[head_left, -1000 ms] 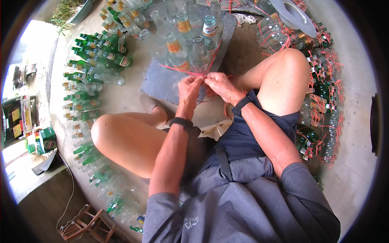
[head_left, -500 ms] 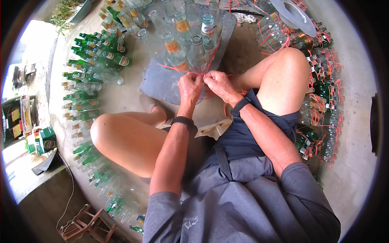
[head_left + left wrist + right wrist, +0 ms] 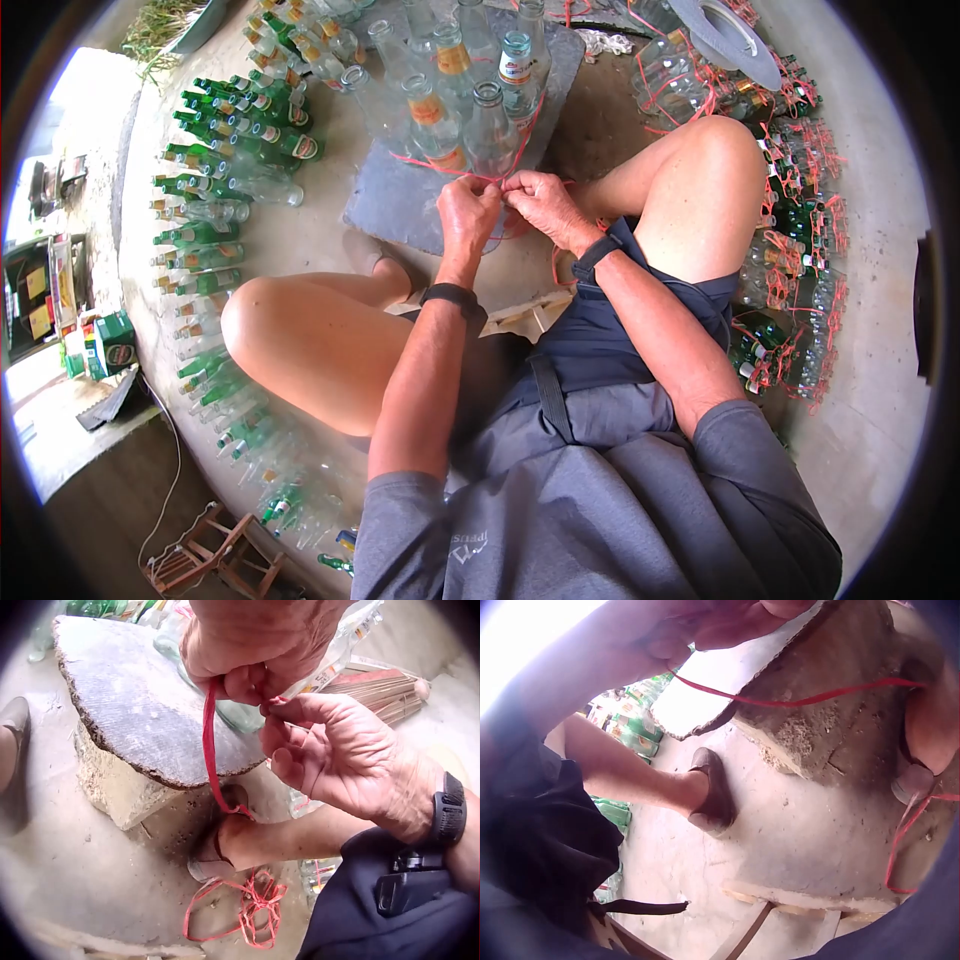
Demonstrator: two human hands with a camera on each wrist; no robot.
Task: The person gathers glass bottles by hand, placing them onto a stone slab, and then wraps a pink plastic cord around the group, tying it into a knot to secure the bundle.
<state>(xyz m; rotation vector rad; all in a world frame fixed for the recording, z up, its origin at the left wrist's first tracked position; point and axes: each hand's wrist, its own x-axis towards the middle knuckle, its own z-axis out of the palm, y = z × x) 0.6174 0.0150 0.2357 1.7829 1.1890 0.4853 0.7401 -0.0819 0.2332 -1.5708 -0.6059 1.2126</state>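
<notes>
A group of clear glass bottles stands upright on a grey slab, with red string running round it. At the near side of the group both hands meet. The left hand pinches the string between thumb and fingers; the right hand pinches it just beside. In the left wrist view a red strand hangs from the left hand, and the right hand has its thumb and forefinger closed on a short bit. The knot area itself is partly hidden by the fingers.
Rows of green and clear bottles line the floor at left. Bottles bundled with red string stand at right, near a grey hat-like object. A loose tangle of string lies by one foot. A wooden stool is at lower left.
Both hands stay close together at the string with only slight shifts. The bottles on the slab leaned a little and moved back slightly.
</notes>
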